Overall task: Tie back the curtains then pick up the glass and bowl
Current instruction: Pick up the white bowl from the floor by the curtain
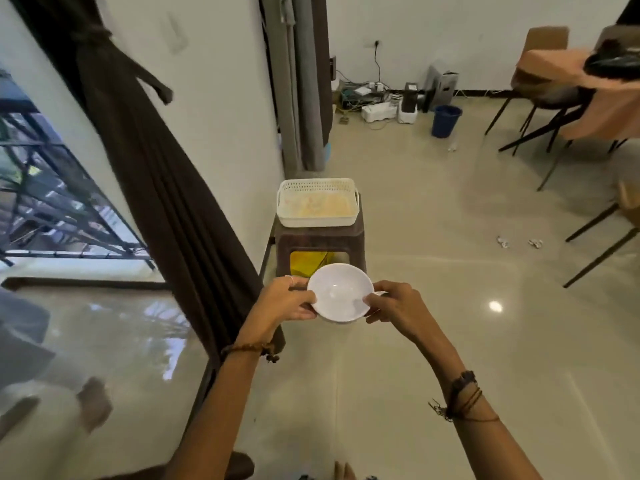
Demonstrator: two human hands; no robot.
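Observation:
A white bowl (339, 292) is held in the air over the floor, in front of a brown stool. My left hand (285, 299) grips its left rim, thumb on top. My right hand (393, 304) pinches its right rim. The bowl looks empty. A dark brown curtain (145, 150) hangs at the left by the window, gathered and tied with a band (93, 36) near the top. A grey curtain (298, 81) hangs in the wall corner further back. No glass shows in view.
A brown plastic stool (318, 242) carries a white perforated basket (317, 202), with something yellow under the stool. A blue bucket (446, 120) and cables lie by the far wall. A table with an orange cloth (595, 95) and chairs stand at right.

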